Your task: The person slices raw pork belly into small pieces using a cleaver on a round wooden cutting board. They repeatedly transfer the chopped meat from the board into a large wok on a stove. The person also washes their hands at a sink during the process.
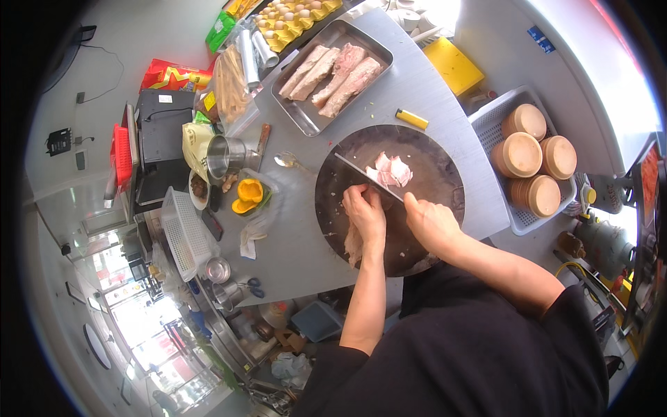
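Observation:
On a round dark chopping block (432, 151), my right hand (431, 223) grips a cleaver (365, 174), its blade seen nearly edge-on. My left hand (366, 213) presses close beside the blade on a piece of meat that is mostly hidden under it. A pale strip of meat (354, 245) shows below that hand near the block's edge. Beyond the blade lies a small heap of cut pink meat pieces (392, 169). Several long meat strips rest in a metal tray (307, 126) further up the table.
A yellow-handled tool (411, 119) lies between block and tray. On the left are a spoon (285, 159), a steel pot (225, 156), cut pumpkin (248, 196) and scissors (255, 287). To the right, a grey plastic basket (521, 227) holds several round wooden-looking containers (516, 155).

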A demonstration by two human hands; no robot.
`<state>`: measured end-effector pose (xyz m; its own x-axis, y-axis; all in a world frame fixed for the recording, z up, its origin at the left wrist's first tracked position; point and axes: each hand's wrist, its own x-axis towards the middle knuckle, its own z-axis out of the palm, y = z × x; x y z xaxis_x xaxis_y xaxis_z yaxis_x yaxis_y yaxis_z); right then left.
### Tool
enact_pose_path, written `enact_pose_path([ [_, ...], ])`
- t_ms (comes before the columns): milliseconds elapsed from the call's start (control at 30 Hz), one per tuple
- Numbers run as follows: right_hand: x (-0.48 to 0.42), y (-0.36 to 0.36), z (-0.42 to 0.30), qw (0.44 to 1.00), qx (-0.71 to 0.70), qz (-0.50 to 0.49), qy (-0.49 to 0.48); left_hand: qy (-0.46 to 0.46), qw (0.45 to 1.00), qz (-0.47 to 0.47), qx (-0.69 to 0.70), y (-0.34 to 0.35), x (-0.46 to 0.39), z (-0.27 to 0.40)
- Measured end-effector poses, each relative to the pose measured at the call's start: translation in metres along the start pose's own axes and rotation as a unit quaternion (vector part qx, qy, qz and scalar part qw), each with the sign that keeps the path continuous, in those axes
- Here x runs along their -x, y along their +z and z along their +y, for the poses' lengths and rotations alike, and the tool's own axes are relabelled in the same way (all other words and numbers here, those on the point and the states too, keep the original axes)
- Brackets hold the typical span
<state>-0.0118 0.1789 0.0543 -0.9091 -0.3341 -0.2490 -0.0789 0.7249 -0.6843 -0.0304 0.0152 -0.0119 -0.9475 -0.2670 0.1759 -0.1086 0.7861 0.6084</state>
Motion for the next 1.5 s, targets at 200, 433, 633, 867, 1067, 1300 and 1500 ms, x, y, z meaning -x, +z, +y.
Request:
enact_pose_path([
  [200,0.033,-0.014,-0.013,0.999,0.001,0.031,-0.014,0.026,0.998,0.032,0.045,0.000,0.006,0.000],
  [433,0.062,-0.019,-0.014,1.000,-0.001,-0.015,0.019,0.018,1.000,0.023,-0.007,-0.002,0.004,0.003],
  [633,0.030,-0.004,-0.015,1.000,-0.007,0.017,-0.014,0.021,1.000,0.007,0.002,-0.002,0.000,0.008],
  [867,0.052,-0.009,-0.005,1.000,-0.010,-0.006,-0.001,0.010,0.999,-0.012,-0.030,0.001,-0.001,-0.003],
  [1067,0.022,0.002,-0.008,1.000,-0.011,0.014,-0.014,0.010,0.999,-0.014,-0.032,0.000,-0.001,-0.003],
  [1300,0.010,0.009,-0.005,0.999,0.000,0.027,-0.019,0.006,0.998,-0.022,-0.050,0.002,-0.002,-0.001],
  [1500,0.011,-0.009,-0.010,0.999,-0.001,0.046,-0.007,-0.012,0.997,0.017,0.077,-0.002,0.003,-0.008],
])
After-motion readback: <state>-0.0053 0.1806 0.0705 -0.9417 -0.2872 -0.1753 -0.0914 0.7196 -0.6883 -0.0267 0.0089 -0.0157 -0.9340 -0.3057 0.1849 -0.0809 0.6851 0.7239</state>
